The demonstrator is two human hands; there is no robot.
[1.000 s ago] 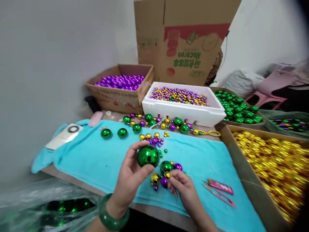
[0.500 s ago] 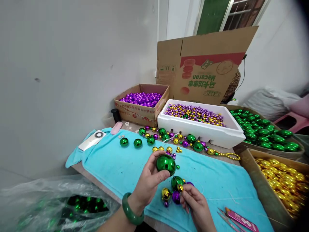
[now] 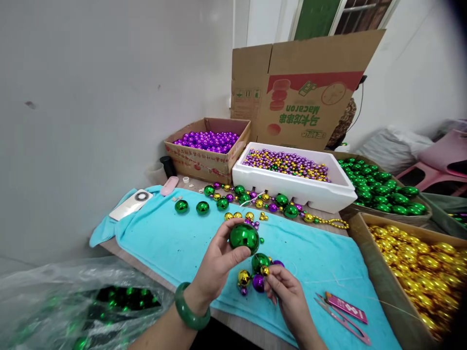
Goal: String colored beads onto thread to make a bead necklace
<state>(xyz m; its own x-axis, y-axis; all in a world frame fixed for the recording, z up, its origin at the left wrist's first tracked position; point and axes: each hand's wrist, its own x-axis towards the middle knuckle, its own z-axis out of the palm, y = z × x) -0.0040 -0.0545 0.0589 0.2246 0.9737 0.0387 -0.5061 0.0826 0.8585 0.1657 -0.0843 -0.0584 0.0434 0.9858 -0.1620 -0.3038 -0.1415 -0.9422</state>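
My left hand (image 3: 215, 262), with a green bangle (image 3: 190, 306) at the wrist, grips a large shiny green bead (image 3: 244, 238) between thumb and fingers. Just below and right of it, my right hand (image 3: 286, 291) pinches a small gold bead (image 3: 264, 271). Around those fingertips hang or lie another green bead (image 3: 260, 263), a purple bead (image 3: 259, 283) and a gold bead (image 3: 244, 277), close together. A thin clear thread shows faintly near the held green bead. Three loose green beads (image 3: 202, 207) rest on the blue towel (image 3: 156, 238).
A beaded strand (image 3: 291, 211) lies before a white foam box (image 3: 292, 191) of small beads. Cardboard boxes hold purple beads (image 3: 207, 141), green beads (image 3: 381, 189) and gold beads (image 3: 416, 262). Thread snips (image 3: 345, 321) and a pink packet (image 3: 346, 307) lie at right; a white phone (image 3: 130, 204) lies left.
The view has shifted slightly, so the scene sits a little further left and up. Both hands keep their holds on the green and gold beads.
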